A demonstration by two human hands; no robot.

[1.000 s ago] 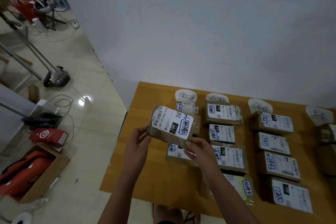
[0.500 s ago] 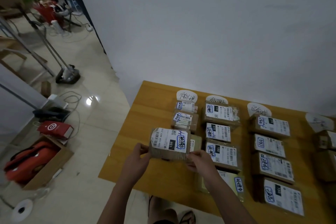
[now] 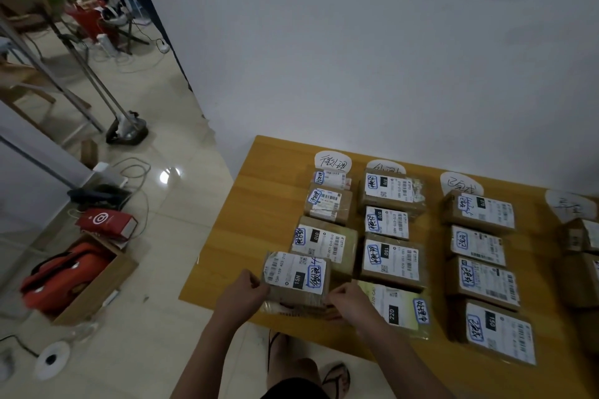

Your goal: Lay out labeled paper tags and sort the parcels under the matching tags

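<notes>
Here the parcel [image 3: 296, 275] runs lengthwise left to right.

Brown white-labelled parcel [image 3: 296, 282] lies label-up at the leftmost column's near end, below the handwritten tag [image 3: 333, 162]

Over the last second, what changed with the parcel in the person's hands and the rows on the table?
The held parcel came down from above the leftmost column to its near end, low over the table. The left hand and right hand still grip its ends; nothing was released. The other parcels and paper tags stayed put.
</notes>
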